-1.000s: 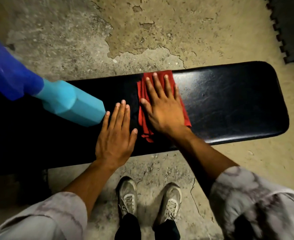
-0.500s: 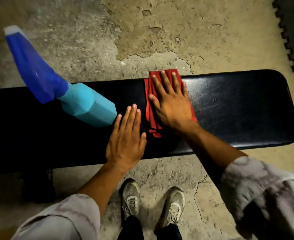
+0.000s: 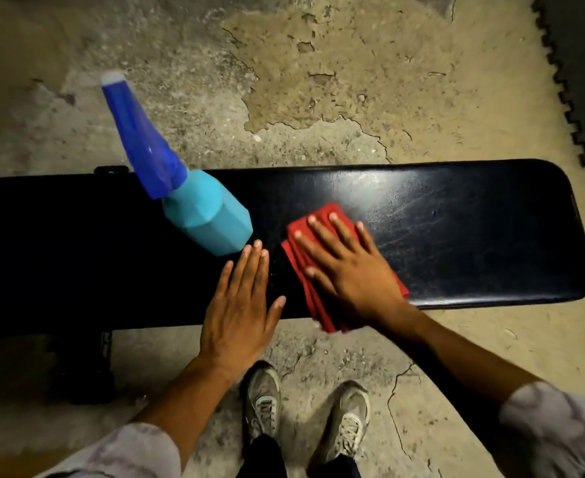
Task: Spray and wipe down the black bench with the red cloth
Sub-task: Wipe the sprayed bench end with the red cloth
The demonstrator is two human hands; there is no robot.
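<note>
The bench [image 3: 456, 236] runs as a long black band across the middle of the frame, its rounded end at the right. On it, just right of centre, the right hand [image 3: 349, 270] lies flat with fingers spread, pressing down the cloth [image 3: 322, 219]; it holds by palm pressure, not by a pinch. The cloth's lower corner hangs past the bench's near edge. The left hand [image 3: 239, 312] rests open and flat just left of it, holding nothing, its fingertips close to the base of the spray bottle [image 3: 211, 215], which stands on the bench left of centre.

The cloth looks thin, soft and light, folded into several layers; I judge it would bunch or unfold if pushed from one edge, so a broad flat palm over its middle is the sound way to drive it. Damp, it should glide easily on the pad.

The bench top looks like smooth, glossy vinyl over padding, with fine creases and a sheen at the upper right; probably slightly yielding and slick when wet. The bottle is faceted turquoise plastic with a darker blue trigger head and pale nozzle; it likely tips easily if knocked. The floor [image 3: 318, 81] is cracked, flaking concrete.
</note>
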